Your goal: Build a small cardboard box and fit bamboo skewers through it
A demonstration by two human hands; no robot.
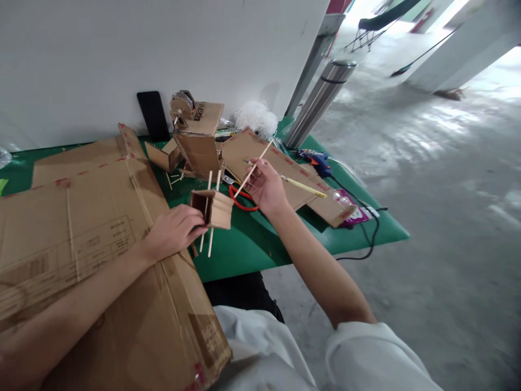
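Note:
A small open cardboard box (221, 210) is gripped by my left hand (176, 231), its fingers closed on the near left wall. Two thin wooden sticks (210, 239) pass through the box and jut out above and below. My right hand (265, 183) pinches another wooden stick (256, 165), which slants down toward the box's upper right corner. A yellow pencil (303, 186) runs behind that hand; whether the fingers hold it too I cannot tell. Red-handled scissors (244, 205) lie between the two hands, partly hidden.
Large flattened cardboard (97, 217) covers the left of the green table (244, 255). At the back stand a cardboard model (199, 136), a black phone (153, 115) and a steel flask (319, 103). A blue glue gun (315, 160) with a trailing cord lies at right, near a purple packet (358, 212).

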